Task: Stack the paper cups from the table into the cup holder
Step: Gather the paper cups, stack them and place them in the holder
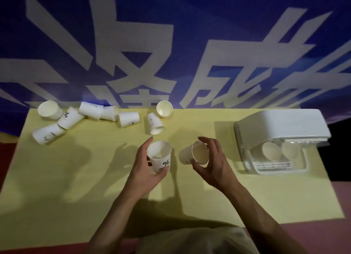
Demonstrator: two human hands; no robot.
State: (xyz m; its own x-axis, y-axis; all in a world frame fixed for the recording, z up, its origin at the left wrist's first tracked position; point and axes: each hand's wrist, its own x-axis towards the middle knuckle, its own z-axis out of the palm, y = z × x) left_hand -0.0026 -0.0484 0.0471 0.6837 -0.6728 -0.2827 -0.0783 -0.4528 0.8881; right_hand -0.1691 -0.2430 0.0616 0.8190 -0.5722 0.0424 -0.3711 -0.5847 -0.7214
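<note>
Above the middle of the yellow worktop (76,177), the left hand (146,170) is holding an upright paper cup (159,156), fingers (150,141) clamped around it, while the right hand (210,164) is gripping a tilted cup (193,155). Nesting these 2 squarely, rims aligned, should come before carrying them to the cup holder (281,139) at the right. 8 loose cups (129,118) are lying at the far edge.

Dim, hard shadows, warped edges
</note>
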